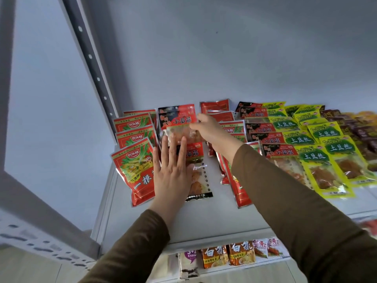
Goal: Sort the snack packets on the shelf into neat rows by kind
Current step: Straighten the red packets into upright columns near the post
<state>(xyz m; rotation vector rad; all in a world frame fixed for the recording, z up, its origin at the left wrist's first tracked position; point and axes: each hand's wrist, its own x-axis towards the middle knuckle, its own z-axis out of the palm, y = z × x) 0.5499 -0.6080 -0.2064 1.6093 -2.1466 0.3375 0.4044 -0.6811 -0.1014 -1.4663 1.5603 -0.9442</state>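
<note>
**Line up the red-and-black packets**

The right hand (211, 129) pinches a red-and-black packet (177, 121) by its edge. The left hand (173, 172) lies flat, fingers spread, on another one (195, 158) on the shelf (204, 217). Lay the pinched packet straight behind it, beside the red-and-green row (132, 144).

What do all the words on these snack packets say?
"光头娃" and "一根": red packets at left.
"小面筋": red-and-black packets, also the one the right hand pinches.
"TuDouSi" and "土豆丝": yellow-green packets.
"白家": orange packets on the lower shelf.
Brown packets, small print: too blurred.
</note>
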